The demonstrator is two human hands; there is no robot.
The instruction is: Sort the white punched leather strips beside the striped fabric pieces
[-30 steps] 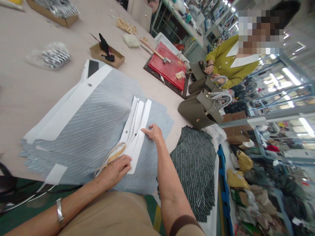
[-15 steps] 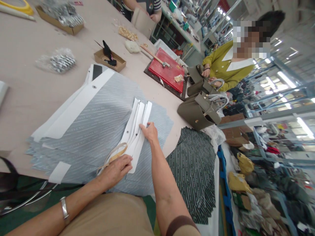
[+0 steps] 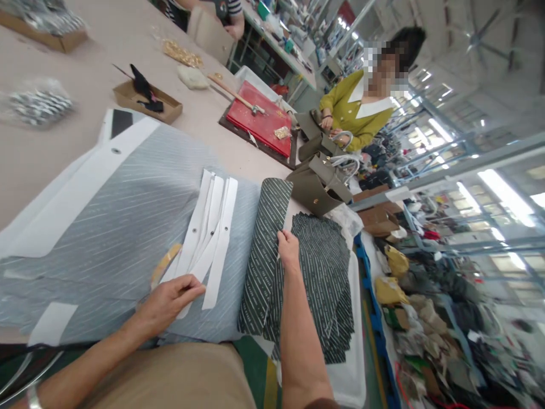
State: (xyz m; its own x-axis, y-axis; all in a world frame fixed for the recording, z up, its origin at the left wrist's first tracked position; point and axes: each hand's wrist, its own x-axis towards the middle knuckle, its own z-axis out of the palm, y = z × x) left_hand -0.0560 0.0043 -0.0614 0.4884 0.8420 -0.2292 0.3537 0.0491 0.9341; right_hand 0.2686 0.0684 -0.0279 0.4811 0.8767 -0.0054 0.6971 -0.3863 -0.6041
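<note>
My right hand is closed on the edge of a dark green sheet with white diagonal stripes. The sheet is lifted at the table's right side, beside a fanned stack of matching striped sheets. My left hand has its fingers curled together by the lower ends of several white strips with small metal snaps; whether anything is pinched there is hidden. The strips lie on pale grey-blue printed sheets. A yellowish band shows behind my left hand.
Farther back are a cardboard tray, a bag of metal parts, and a hammer on a red slab. Olive handbags stand at the table's right edge. A co-worker in a yellow-green top handles one.
My right hand has left the white strips, moved right, and taken hold of a dark striped sheet, now lifted. My left hand stays near the strips' lower ends. The view has shifted right.
</note>
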